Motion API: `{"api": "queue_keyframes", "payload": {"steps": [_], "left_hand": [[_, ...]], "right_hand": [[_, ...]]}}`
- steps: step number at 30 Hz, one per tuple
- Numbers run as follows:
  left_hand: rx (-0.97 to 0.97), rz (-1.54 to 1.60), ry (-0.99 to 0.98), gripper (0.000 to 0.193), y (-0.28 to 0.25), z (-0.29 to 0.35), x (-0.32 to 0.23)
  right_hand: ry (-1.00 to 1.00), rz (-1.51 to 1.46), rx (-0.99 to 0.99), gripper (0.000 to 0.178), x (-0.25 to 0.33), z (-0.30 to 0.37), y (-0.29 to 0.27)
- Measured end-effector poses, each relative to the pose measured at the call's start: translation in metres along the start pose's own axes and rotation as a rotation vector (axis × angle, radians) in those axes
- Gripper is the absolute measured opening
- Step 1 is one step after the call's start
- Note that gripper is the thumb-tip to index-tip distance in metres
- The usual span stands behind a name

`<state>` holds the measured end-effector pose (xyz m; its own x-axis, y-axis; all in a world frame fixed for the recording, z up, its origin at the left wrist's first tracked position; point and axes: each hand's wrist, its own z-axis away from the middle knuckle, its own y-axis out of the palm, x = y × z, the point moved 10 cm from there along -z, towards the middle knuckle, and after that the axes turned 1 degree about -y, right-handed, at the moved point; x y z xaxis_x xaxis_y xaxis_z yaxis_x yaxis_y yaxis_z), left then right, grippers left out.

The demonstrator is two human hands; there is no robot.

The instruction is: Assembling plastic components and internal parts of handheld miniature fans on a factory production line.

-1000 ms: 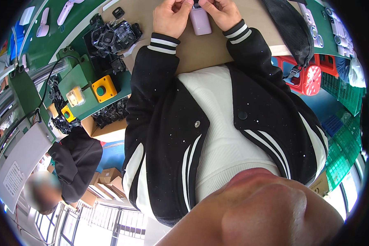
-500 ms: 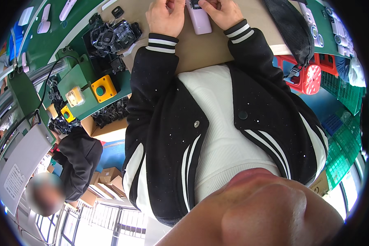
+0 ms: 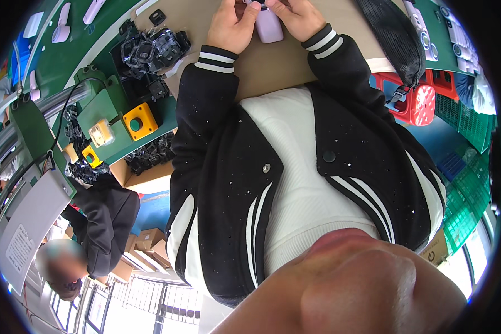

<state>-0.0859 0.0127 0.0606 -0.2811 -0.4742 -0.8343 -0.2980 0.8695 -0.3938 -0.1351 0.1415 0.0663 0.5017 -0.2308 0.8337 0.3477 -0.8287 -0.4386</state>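
Note:
At the top edge, between my hands, is a smooth lilac plastic piece (image 3: 269, 30) with a rounded end pointing toward me and a dark part at its far end. My left hand (image 3: 232, 26) grips it from the left, its thumb against the dark part. From the other side my right hand (image 3: 299, 20) is closed on it, thumb laid on its upper end. Most fingertips are cut off by the picture's edge or hidden. Both hands are just above a brown work mat (image 3: 278, 69).
Left of the mat sits a heap of black plastic parts in clear bags (image 3: 156, 47). Nearby is a yellow box with a green button (image 3: 140, 121). A black mesh bag (image 3: 392, 42) and a red stool (image 3: 420, 106) are at the right. A co-worker in black (image 3: 108, 222) is at lower left.
My left hand has moved right and closer to the lilac piece, its thumb now at the dark part. The piece and my right hand have shifted slightly up and left.

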Motion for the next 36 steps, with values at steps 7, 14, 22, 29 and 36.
{"api": "queue_keyframes", "payload": {"steps": [7, 14, 22, 29, 36], "left_hand": [[0.010, 0.207, -0.092, 0.041, 0.004, 0.004, 0.004], [-0.009, 0.175, -0.084, 0.043, -0.001, 0.004, 0.002], [-0.038, 0.214, -0.063, 0.040, 0.001, 0.005, 0.000], [-0.131, 0.083, -0.100, 0.024, -0.029, 0.005, -0.022], [-0.238, 0.319, 0.027, 0.016, -0.025, 0.006, -0.025]], "right_hand": [[0.081, -0.294, 0.025, 0.032, -0.005, -0.003, 0.001], [0.049, -0.235, 0.084, 0.031, 0.005, -0.007, 0.005], [-0.045, -0.158, 0.020, 0.029, 0.004, -0.004, 0.004], [0.028, -0.700, 0.038, 0.016, 0.001, -0.012, 0.017], [0.090, -0.695, 0.086, 0.025, 0.003, -0.008, 0.020]]}}
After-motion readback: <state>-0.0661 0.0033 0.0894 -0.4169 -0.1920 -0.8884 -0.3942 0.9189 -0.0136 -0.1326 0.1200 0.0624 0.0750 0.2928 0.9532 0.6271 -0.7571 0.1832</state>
